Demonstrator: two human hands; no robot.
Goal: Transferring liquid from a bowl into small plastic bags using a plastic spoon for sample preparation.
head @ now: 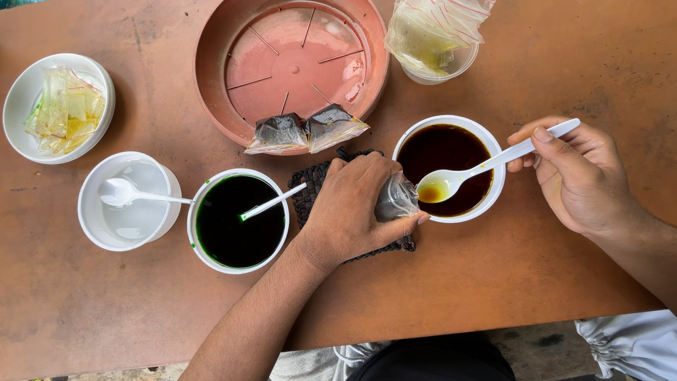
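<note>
Clear plastic crumples inside your left hand (352,204), whose grip is clamped on a small pouch (395,199) with its mouth pointing right, toward the spoon bowl just beside it. Your right hand (582,176) pinches the white spoon (479,169) by its handle end, long axis running leftward and down over the bowl of dark liquid (451,169). Both forearms rise from the tabletop's (493,282) near edge, left palm turned down.

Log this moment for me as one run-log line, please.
left hand: grips small clear bag at brown-liquid bowl rim | right hand: holds white spoon with yellowish liquid over bowl | green-liquid bowl: spoon inside
</note>
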